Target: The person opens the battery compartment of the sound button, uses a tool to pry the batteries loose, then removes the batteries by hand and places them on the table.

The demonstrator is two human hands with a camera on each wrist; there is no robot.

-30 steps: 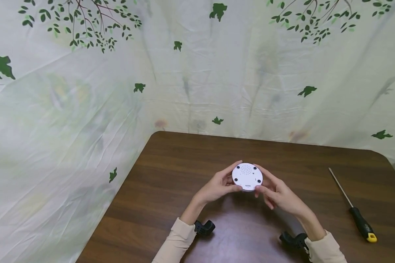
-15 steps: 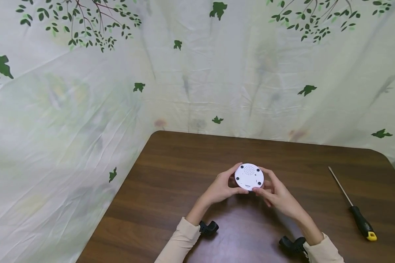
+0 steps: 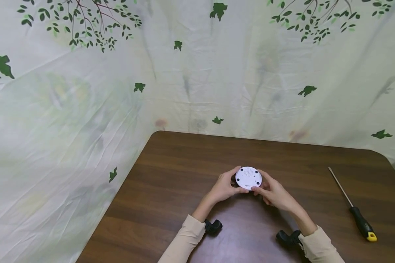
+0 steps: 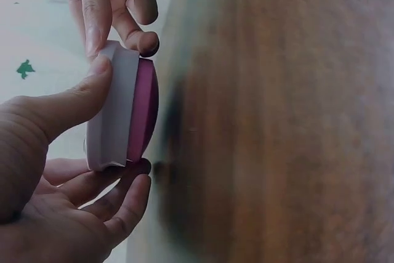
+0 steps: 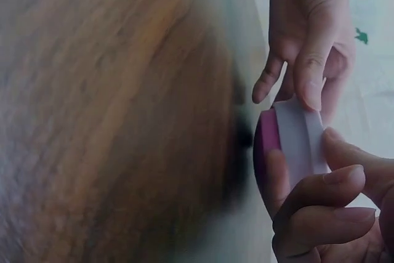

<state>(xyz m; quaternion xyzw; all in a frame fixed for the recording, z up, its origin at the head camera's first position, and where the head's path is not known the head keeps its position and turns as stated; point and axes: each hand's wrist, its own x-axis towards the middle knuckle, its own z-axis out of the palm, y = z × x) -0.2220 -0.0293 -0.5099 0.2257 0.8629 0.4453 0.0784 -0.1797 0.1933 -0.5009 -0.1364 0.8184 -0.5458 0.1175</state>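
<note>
Held up over the table between both hands is a small round white device with a perforated patch and several dark round spots on the face turned to the head camera. The left wrist view shows its white side wall and a pink layer on the side facing the table. My left hand grips its left edge, thumb at the near rim, fingers round the far side. On the right edge, my right hand pinches it between thumb and curled fingers; in the right wrist view one fingertip lies across the pink part.
A screwdriver with a black and yellow handle lies on the brown wooden table, right of the hands. Black wrist cameras sit below each wrist. A pale cloth printed with leaves hangs behind and left of the table.
Both hands and the device have shifted slightly; the device sits a little lower and right than a second ago, its face tilted slightly differently. The left forearm moved right. The screwdriver stays put.
</note>
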